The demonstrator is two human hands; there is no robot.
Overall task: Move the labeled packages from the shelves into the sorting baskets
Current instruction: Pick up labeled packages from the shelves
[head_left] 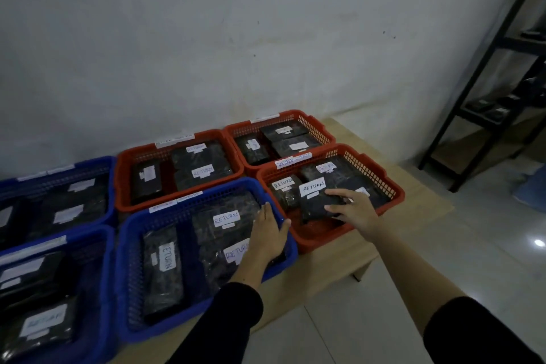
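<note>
The right hand (353, 210) grips a black package (319, 204) lying in the near red basket (393, 186); the left hand (270, 233), fingers straight, rests flat in the blue basket (206, 316) on its packages; more baskets crowd the wooden table (413, 233) beside a white wall (206, 38); a dark shelf (484, 115) stands right, bearing packages.

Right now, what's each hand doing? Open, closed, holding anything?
Left hand: open, fingers straight, resting on the blue basket rim.
Right hand: fingers curled on a black package in the red basket.
</note>
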